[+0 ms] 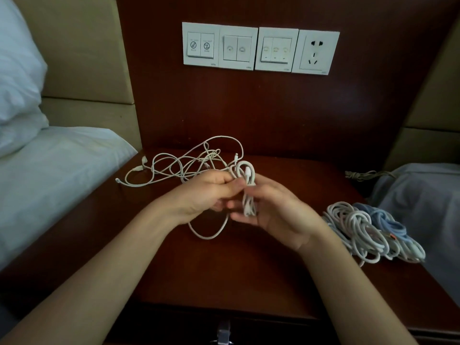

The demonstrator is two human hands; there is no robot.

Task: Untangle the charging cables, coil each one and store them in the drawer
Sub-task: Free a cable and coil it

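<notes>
Above the middle of the dark wooden nightstand [249, 275], both hands hold a partly wound white cable coil [249, 188]. My left hand [206, 192] pinches its upper part with curled fingers. My right hand [268, 210] cradles the coil from below and the right, fingers curled around it. A loose loop of the same cable [209, 232] hangs down onto the tabletop. Behind the hands lies a tangle of thin white cables [184, 163]. The drawer front with its metal handle [224, 332] shows at the bottom edge, closed.
A pile of coiled white and light blue cables [371, 230] sits at the nightstand's right edge. Beds flank it: white bedding [49, 170] on the left, grey bedding [423, 195] on the right. A switch and socket panel [258, 48] is on the wall behind.
</notes>
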